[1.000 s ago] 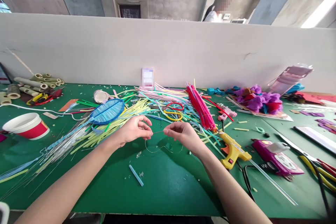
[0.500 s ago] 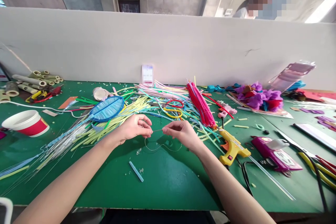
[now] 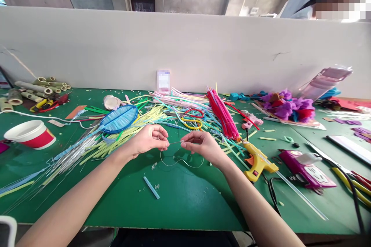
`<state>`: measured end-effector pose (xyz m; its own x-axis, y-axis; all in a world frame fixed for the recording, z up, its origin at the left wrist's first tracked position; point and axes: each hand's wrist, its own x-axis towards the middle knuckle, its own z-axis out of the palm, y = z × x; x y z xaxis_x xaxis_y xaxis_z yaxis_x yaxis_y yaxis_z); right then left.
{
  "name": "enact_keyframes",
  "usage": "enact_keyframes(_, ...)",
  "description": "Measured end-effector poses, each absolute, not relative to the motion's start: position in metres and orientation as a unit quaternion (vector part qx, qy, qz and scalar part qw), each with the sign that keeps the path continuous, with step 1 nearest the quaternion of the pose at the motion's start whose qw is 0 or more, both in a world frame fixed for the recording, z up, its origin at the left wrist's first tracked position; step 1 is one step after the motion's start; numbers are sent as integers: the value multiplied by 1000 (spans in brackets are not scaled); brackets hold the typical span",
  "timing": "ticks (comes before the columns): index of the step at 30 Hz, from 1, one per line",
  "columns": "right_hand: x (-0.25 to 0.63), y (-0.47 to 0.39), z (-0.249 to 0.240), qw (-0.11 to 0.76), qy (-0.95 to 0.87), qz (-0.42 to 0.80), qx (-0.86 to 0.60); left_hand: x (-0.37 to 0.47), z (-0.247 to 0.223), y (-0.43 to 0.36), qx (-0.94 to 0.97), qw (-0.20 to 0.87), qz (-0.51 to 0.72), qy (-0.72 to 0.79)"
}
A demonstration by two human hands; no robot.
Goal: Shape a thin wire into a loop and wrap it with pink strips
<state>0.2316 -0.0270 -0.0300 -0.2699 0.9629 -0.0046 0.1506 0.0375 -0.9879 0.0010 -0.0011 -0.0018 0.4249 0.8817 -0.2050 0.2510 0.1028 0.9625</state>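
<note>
Left hand: the left hand (image 3: pixel 149 139) is raised just above the green table mat (image 3: pixel 185 197), thumb and forefinger pinched together on 1 end of a thin silver wire (image 3: pixel 181 162); the other fingers are curled in.
Right hand: the right hand (image 3: pixel 203 146) faces it, fingertips pressed together on the other end of the same wire, close to the left fingertips but not touching them.
Wire: a short straight stretch runs between the 2 pinches; below it the rest hangs in a wavy loop over the mat, in front of both hands.
Behind the hands: a spread of pale yellow and pastel plastic strips (image 3: pixel 139 123), a blue oval woven leaf shape (image 3: pixel 119 119), 1 red ring (image 3: pixel 193 114) and 1 yellow ring (image 3: pixel 191 125), and a bundle of bright pink sticks (image 3: pixel 222 115).
Right of the hands: a yellow hot glue gun (image 3: pixel 257 161) lies on the mat near the right wrist; further right, a magenta gadget (image 3: pixel 304 168).
Near front: a short light-blue strip piece (image 3: pixel 151 187) lies on the mat between the forearms.
Far left: a white and red paper bowl (image 3: pixel 30 134) and a pile of bamboo tube pieces (image 3: pixel 37 88).
Back: a pale partition wall (image 3: pixel 185 50), with a person partly visible beyond it at top right.
</note>
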Motion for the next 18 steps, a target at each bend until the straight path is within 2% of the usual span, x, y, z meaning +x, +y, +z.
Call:
enact_keyframes(12, 230, -26, -32, 388, -596, 514, -479, 3, -6, -1, 616, 574, 268, 468)
enact_keyframes(15, 234, -28, -19, 328, -610, 514, -507, 1, -10, 2, 614, 573, 273, 470)
enact_keyframes(18, 252, -43, 9, 252, -650, 389, -602, -4, -15, 6, 611, 575, 275, 470)
